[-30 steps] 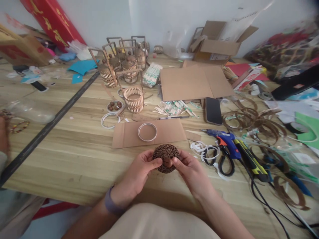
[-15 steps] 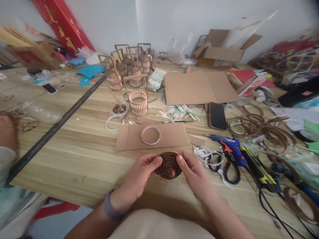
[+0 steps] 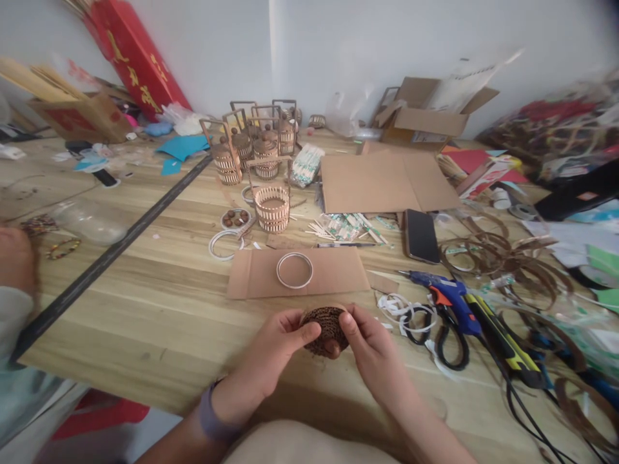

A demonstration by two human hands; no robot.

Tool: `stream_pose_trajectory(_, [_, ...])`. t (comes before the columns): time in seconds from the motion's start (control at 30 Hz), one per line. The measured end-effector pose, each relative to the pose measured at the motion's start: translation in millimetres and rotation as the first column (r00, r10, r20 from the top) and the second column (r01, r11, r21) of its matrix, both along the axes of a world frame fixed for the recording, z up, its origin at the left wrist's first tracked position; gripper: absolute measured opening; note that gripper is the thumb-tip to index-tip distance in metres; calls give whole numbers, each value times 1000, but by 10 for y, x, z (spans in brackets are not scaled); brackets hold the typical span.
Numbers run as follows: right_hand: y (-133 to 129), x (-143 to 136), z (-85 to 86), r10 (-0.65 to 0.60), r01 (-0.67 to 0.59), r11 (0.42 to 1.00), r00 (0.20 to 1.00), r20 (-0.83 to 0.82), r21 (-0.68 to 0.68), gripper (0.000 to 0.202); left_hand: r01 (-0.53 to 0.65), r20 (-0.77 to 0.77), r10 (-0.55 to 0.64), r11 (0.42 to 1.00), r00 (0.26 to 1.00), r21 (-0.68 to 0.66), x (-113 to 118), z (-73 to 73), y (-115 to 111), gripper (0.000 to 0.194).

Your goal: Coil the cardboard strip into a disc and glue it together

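Note:
Between both hands, near the table's front edge, is a small round brown coiled lid with a wooden bead knob on its face. My left hand grips its left rim, thumb on top. On the opposite rim, my right hand pinches with thumb and fingers; the fingers under the lid are hidden. Just beyond lies a flat cardboard piece with a white ring on it. Farther back stands a lidless small basket of pale sticks with a tall brown handle.
Several lidded baskets stand at the back. A blue glue gun, black-handled scissors, a yellow-black cutter and a phone lie to the right. Brown strip coils spread beyond. Another person's arm rests at far left.
The lid has tilted slightly in my fingers, and my left thumb has slid a little farther over its face. The whole view has shifted a little with my head.

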State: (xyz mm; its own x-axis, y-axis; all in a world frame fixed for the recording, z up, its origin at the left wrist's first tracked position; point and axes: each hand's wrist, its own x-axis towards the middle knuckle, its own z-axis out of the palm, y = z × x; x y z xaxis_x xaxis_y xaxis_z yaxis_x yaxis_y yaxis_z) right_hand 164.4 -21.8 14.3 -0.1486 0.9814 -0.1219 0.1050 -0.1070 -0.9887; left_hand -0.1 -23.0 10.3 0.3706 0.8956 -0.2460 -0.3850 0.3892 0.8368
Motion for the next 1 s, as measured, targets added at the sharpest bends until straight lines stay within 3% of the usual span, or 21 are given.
stream_pose_trajectory(0.33, [37,-3,-20,20,-19,999,1000,-7,27,51,-34,85,37,999,996,-30,7,-50,2,33])
stream_pose_trajectory(0.57, [103,-31,-52,65,-65,998,998,-10,17,47,-133,165,168,970,972,-204,20,5,40,39])
stream_pose_trajectory(0.8, [217,-93,69,95,-99,995,990,-103,-29,44,-152,188,176,979,966,-137,-3,103,78,34])
stream_pose_trajectory(1.0, [268,-82,-29,80,-82,996,996,49,39,49,-216,142,239,963,960,-164,-25,33,85,33])
